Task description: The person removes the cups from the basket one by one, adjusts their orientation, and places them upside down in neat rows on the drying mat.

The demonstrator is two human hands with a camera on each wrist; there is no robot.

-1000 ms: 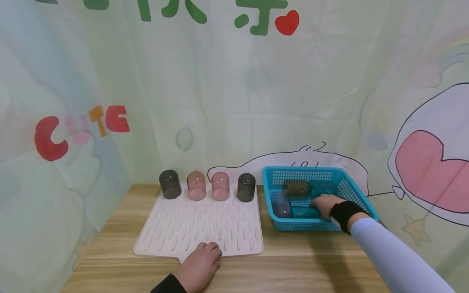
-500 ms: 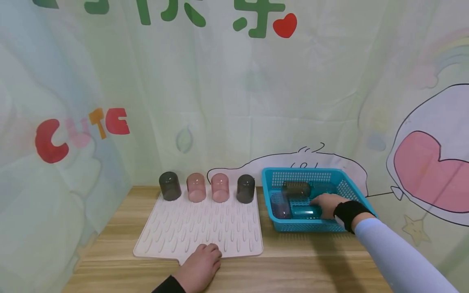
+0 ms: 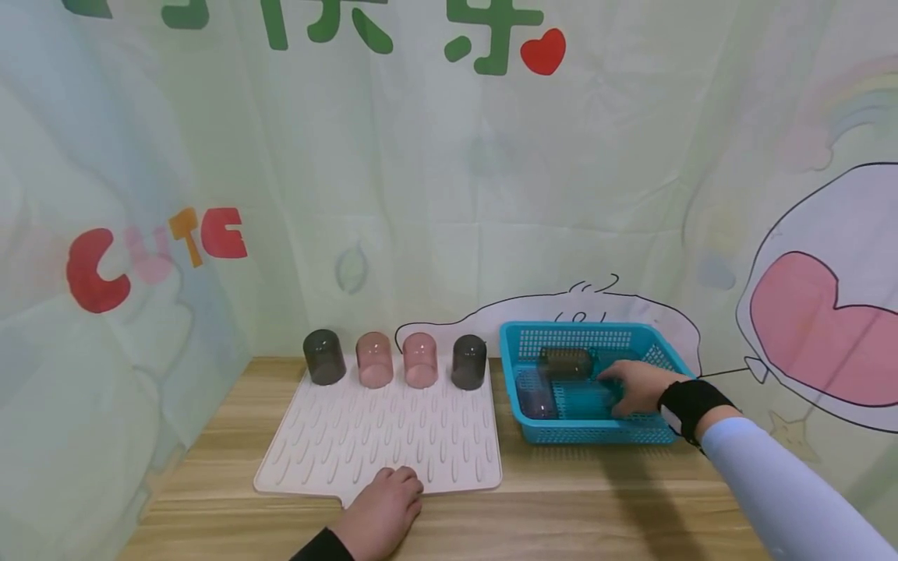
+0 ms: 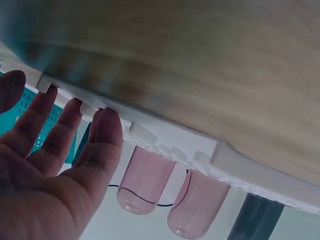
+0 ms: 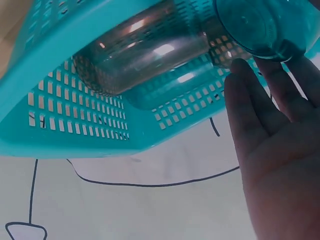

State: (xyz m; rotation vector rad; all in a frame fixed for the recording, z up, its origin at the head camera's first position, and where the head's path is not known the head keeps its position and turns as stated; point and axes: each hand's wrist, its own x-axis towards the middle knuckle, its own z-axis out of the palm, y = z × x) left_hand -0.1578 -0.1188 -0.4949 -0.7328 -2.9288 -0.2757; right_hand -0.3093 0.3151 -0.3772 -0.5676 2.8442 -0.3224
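Observation:
My left hand (image 3: 382,510) rests at the front edge of a white ribbed draining mat (image 3: 379,436). In the left wrist view its fingertips (image 4: 112,120) touch the mat's edge, thumb apart. My right hand (image 3: 638,387) reaches into a blue plastic basket (image 3: 596,433), thumb and fingers on either side of a teal drinking glass (image 5: 247,25). A smoky brown glass (image 3: 567,364), a purplish glass (image 3: 536,396) and another teal glass (image 5: 170,82) lie on their sides there. Upside down along the mat's back stand dark glasses (image 3: 324,357) (image 3: 469,362) and pink glasses (image 3: 375,360) (image 3: 420,361).
The mat and basket stand side by side on a wooden table (image 3: 533,514), the basket at the right. A printed cloth backdrop (image 3: 421,195) hangs close behind them.
My right hand has shifted slightly right and back inside the basket, its thumb and fingers now more spread. The left hand and the glasses on the mat stay put.

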